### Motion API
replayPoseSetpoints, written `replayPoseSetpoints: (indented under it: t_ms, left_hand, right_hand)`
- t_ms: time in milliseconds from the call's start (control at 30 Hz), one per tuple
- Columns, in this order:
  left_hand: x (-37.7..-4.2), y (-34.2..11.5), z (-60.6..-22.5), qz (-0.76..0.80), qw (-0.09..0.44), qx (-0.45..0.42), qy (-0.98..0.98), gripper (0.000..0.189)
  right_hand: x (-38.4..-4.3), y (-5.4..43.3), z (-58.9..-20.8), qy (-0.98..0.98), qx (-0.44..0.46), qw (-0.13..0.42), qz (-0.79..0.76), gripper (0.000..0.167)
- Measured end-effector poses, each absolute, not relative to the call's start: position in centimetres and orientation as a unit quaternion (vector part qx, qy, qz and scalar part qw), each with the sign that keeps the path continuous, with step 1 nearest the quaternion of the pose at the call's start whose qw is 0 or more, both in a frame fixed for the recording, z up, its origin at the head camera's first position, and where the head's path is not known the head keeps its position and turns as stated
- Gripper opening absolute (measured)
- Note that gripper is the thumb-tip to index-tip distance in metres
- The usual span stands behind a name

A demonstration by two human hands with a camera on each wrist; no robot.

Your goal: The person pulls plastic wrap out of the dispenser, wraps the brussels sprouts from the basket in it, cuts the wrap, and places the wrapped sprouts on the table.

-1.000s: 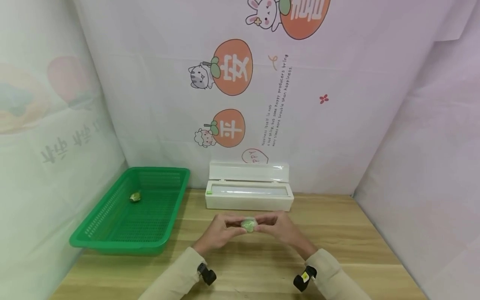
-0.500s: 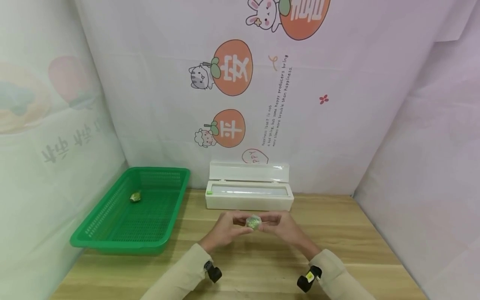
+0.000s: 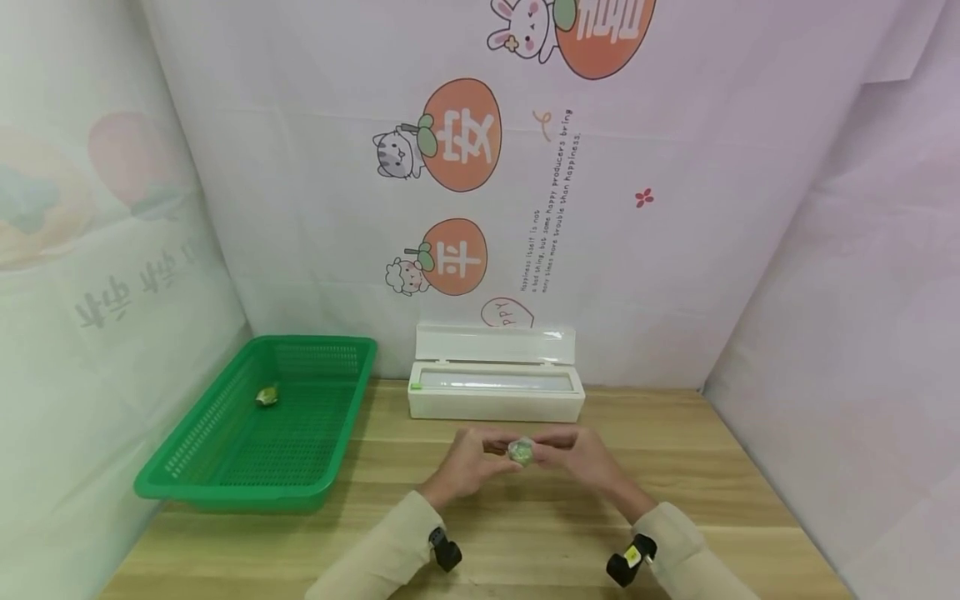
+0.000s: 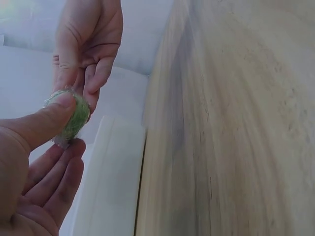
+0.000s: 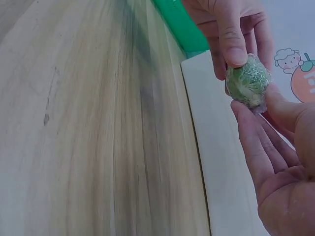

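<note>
**Where things sit**

On the table [image 3: 720,467], the basket [image 3: 187,475] lies at the left with a wrapped lump [image 3: 266,395] in it. The box [image 3: 495,404] stands to its right, against the back wall. Before the box, both hands meet around a wrapped ball [image 3: 520,452].

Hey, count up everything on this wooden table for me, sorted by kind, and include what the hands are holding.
Small green balls wrapped in clear film: 2, one held between the left hand and right hand at, one in the basket
Green plastic mesh basket: 1
White cling film dispenser box, lid open: 1
Total: 4
</note>
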State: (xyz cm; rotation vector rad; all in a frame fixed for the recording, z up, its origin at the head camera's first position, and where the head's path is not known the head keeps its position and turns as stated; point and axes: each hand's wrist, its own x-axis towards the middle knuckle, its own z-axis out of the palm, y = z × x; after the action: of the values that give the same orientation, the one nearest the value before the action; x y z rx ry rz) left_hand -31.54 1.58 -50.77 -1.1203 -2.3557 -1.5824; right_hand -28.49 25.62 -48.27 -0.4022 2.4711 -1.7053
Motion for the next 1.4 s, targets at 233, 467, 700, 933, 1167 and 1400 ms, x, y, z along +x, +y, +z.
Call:
replayPoseSetpoints:
  t_ms: [233, 467, 700, 933, 1167, 1400]
  left_hand:
    - [-32.0, 3.9, -51.4, -0.519, 0.075, -0.343, -0.779, 0.031]
    - [-32.0, 7.3, -50.8, -0.518, 0.053, -0.316, -0.793, 0.031]
    - [-31.7, 11.2, -50.7, -0.483, 0.071, -0.332, -0.807, 0.027]
    - [-32.3, 14.6, -51.8, -0.477, 0.076, -0.333, -0.81, 0.022]
    - [-32.6, 17.2, -53.1, -0.496, 0.05, -0.313, -0.809, 0.025]
    - [-32.2, 18.1, -54.1, -0.494, 0.023, -0.304, -0.814, 0.02]
  right_hand:
    - [-28.2, 27.8, -48.2, 0.858, -0.128, 0.021, -0.497, 0.037]
    - [-27.9, 30.0, -48.4, 0.886, -0.161, -0.065, -0.43, 0.038]
    - [-27.6, 33.1, -49.1, 0.9, -0.125, -0.107, -0.404, 0.038]
    - [-27.4, 35.8, -49.8, 0.919, -0.088, -0.108, -0.368, 0.038]
    - [-26.9, 37.6, -50.2, 0.928, -0.062, -0.097, -0.355, 0.036]
    - [-26.4, 38.4, -51.2, 0.926, -0.036, -0.056, -0.371, 0.04]
